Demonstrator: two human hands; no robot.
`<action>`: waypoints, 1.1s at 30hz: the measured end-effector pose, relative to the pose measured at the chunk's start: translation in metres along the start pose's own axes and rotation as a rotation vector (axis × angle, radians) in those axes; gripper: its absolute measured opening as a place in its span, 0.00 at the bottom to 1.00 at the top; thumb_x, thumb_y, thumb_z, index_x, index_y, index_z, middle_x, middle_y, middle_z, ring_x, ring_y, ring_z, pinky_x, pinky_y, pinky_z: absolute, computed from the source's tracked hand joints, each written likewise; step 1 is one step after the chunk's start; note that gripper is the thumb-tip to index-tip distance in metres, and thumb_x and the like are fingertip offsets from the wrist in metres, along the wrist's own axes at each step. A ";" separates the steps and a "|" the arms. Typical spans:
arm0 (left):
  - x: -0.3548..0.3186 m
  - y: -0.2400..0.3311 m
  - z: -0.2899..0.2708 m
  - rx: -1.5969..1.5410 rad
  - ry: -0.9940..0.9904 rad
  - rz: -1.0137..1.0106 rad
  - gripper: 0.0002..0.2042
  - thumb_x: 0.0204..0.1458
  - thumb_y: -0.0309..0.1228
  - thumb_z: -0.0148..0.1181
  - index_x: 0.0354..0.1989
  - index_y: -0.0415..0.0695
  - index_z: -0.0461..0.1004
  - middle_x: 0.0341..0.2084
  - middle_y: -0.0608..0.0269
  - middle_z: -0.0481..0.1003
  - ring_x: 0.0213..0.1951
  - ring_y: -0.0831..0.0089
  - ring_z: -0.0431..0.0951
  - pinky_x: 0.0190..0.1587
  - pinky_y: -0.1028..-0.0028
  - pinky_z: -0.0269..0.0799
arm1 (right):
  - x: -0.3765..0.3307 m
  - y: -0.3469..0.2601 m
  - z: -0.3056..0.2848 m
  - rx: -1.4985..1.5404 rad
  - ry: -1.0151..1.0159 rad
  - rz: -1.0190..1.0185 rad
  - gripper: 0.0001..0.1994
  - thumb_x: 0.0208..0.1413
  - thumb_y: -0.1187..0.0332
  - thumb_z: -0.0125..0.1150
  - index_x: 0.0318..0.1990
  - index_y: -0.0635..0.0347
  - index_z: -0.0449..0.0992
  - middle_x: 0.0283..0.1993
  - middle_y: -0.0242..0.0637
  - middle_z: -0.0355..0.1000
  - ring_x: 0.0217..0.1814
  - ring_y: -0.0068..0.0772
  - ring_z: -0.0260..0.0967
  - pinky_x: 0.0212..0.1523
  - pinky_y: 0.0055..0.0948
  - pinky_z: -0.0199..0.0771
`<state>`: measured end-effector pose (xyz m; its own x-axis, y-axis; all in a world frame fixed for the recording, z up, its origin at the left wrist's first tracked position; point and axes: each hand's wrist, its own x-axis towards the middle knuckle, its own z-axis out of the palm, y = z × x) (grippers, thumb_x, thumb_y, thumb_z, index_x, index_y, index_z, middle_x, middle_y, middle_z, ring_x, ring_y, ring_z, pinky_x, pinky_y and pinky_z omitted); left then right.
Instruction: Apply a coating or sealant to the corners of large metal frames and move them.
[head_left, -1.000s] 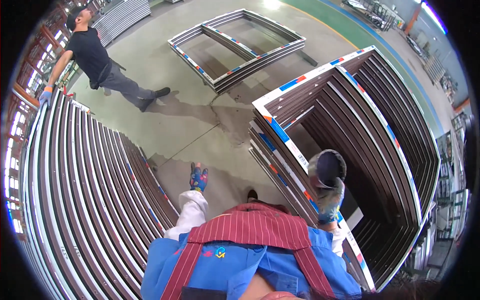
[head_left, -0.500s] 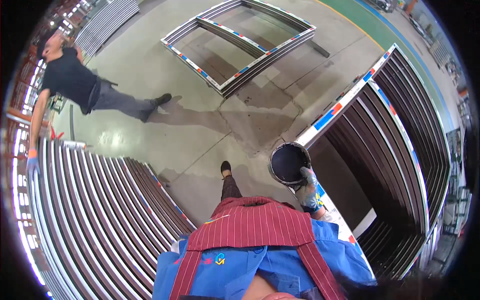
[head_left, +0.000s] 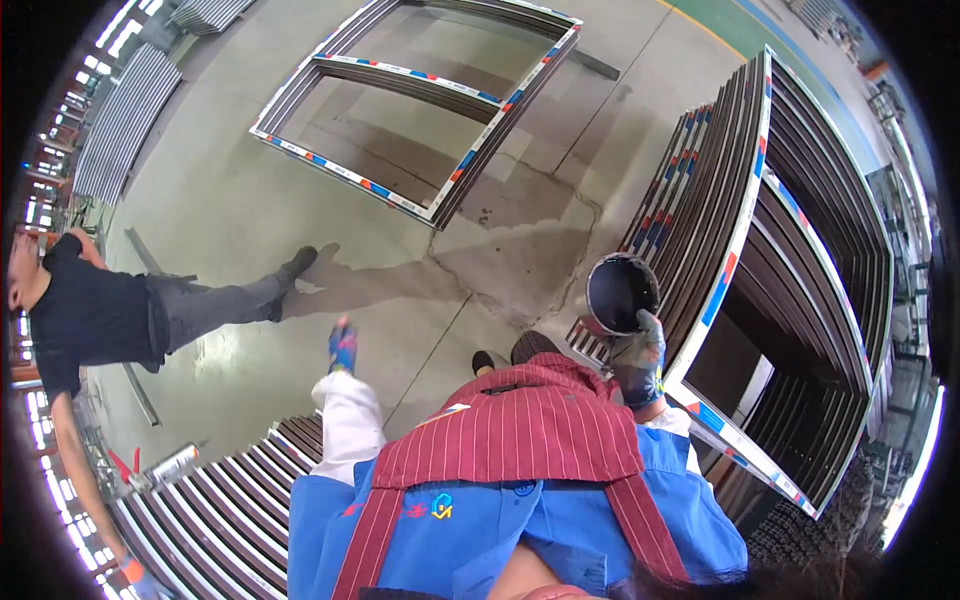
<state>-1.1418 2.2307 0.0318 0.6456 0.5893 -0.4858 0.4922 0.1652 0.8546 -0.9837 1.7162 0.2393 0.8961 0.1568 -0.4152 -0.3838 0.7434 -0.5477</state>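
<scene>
My right hand (head_left: 642,365), in a stained patterned glove, grips the rim of a round open bucket (head_left: 603,325). The bucket's inside is dark, and I cannot tell what it holds. It hangs just to the left of a stack of upright dark frames (head_left: 715,200) with white, blue and red tape along their edges. My left hand (head_left: 343,347), in a blue patterned glove, is held out over the floor. Its fingers are smeared by motion, and no held thing can be made out.
Flat frames (head_left: 400,200) lie stacked on the concrete floor (head_left: 480,270) ahead. More stacked frames (head_left: 225,515) stand at lower left. A co-worker (head_left: 95,315) is on the left, one gloved hand by that stack. A spray can (head_left: 172,463) and red-handled tool (head_left: 125,467) sit nearby.
My left hand has come into view over the floor. The bucket has moved slightly right in my right hand. The view has shifted, and the flat frames now appear further left.
</scene>
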 end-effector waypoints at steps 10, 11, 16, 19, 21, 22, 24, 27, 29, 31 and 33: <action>0.059 0.217 0.268 -0.248 -0.908 0.077 0.15 0.58 0.28 0.46 0.53 0.40 0.64 0.44 0.60 0.70 0.43 0.72 0.73 0.47 0.73 0.68 | 0.150 -0.034 0.025 -0.135 0.203 -0.105 0.22 0.54 0.57 0.47 0.53 0.59 0.65 0.52 0.41 0.68 0.51 0.41 0.67 0.49 0.45 0.71; 0.068 0.233 0.287 -0.236 -0.918 0.073 0.15 0.58 0.28 0.46 0.53 0.40 0.64 0.44 0.60 0.70 0.43 0.72 0.73 0.47 0.73 0.68 | 0.168 -0.043 0.029 -0.126 0.184 -0.101 0.21 0.53 0.58 0.48 0.52 0.58 0.66 0.51 0.40 0.68 0.51 0.41 0.67 0.49 0.45 0.70; 0.122 0.324 0.384 -0.003 -0.894 0.167 0.16 0.58 0.28 0.45 0.54 0.37 0.63 0.44 0.57 0.70 0.43 0.71 0.72 0.48 0.75 0.67 | 0.269 -0.086 0.046 -0.025 0.165 -0.220 0.18 0.50 0.64 0.53 0.49 0.56 0.68 0.53 0.39 0.66 0.54 0.40 0.65 0.49 0.48 0.70; 0.131 0.406 0.448 0.095 -0.934 0.260 0.16 0.58 0.29 0.46 0.53 0.37 0.64 0.46 0.59 0.70 0.46 0.73 0.71 0.51 0.76 0.64 | 0.328 -0.121 0.059 -0.317 0.151 -0.308 0.21 0.51 0.64 0.52 0.53 0.56 0.65 0.55 0.39 0.64 0.55 0.39 0.64 0.53 0.44 0.67; 0.144 0.434 0.481 0.133 -0.911 0.332 0.17 0.57 0.30 0.47 0.53 0.36 0.64 0.49 0.59 0.68 0.51 0.75 0.67 0.54 0.77 0.59 | 0.354 -0.154 0.118 -0.113 0.081 -0.178 0.26 0.50 0.66 0.52 0.57 0.62 0.58 0.54 0.44 0.64 0.53 0.42 0.66 0.50 0.40 0.71; 0.154 0.446 0.502 0.122 -0.925 0.341 0.17 0.57 0.30 0.47 0.53 0.36 0.64 0.49 0.59 0.68 0.51 0.75 0.67 0.54 0.77 0.59 | 0.379 -0.162 0.122 -0.101 0.044 -0.161 0.26 0.50 0.66 0.52 0.58 0.62 0.58 0.54 0.44 0.64 0.53 0.42 0.65 0.50 0.42 0.70; 0.173 0.474 0.540 0.104 -0.979 0.352 0.17 0.57 0.30 0.47 0.53 0.36 0.64 0.51 0.58 0.67 0.52 0.76 0.66 0.55 0.77 0.58 | 0.420 -0.180 0.135 -0.116 0.000 -0.112 0.26 0.51 0.65 0.52 0.58 0.62 0.58 0.54 0.44 0.64 0.53 0.41 0.66 0.51 0.42 0.69; 0.219 0.503 0.602 -0.020 -1.109 0.215 0.18 0.58 0.32 0.48 0.54 0.36 0.64 0.52 0.59 0.66 0.52 0.77 0.65 0.55 0.78 0.58 | 0.483 -0.206 0.149 -0.230 -0.005 -0.105 0.27 0.52 0.62 0.50 0.60 0.59 0.56 0.57 0.41 0.62 0.55 0.40 0.64 0.52 0.42 0.68; 0.257 0.521 0.644 0.078 -1.210 0.308 0.19 0.58 0.35 0.48 0.54 0.36 0.63 0.48 0.61 0.69 0.50 0.79 0.66 0.53 0.78 0.59 | 0.523 -0.230 0.158 -0.276 0.008 -0.089 0.26 0.52 0.63 0.49 0.59 0.60 0.56 0.56 0.42 0.62 0.55 0.40 0.64 0.51 0.41 0.69; 0.301 0.527 0.687 0.005 -1.284 0.188 0.19 0.57 0.35 0.49 0.54 0.36 0.64 0.47 0.62 0.69 0.49 0.79 0.66 0.53 0.78 0.60 | 0.572 -0.252 0.163 -0.360 -0.008 -0.082 0.26 0.53 0.63 0.49 0.59 0.63 0.56 0.55 0.43 0.63 0.54 0.37 0.65 0.51 0.39 0.69; 0.328 0.564 0.732 0.121 -1.309 0.066 0.20 0.55 0.37 0.52 0.52 0.37 0.65 0.44 0.65 0.71 0.46 0.81 0.68 0.50 0.79 0.61 | 0.619 -0.275 0.167 -0.337 -0.004 -0.095 0.26 0.52 0.64 0.49 0.59 0.64 0.57 0.55 0.43 0.64 0.54 0.37 0.65 0.51 0.37 0.69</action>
<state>-0.2250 1.9379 0.2207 0.7205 -0.6152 -0.3199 0.4432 0.0537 0.8948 -0.2860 1.7173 0.2541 0.9321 0.1001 -0.3480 -0.3497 0.4982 -0.7934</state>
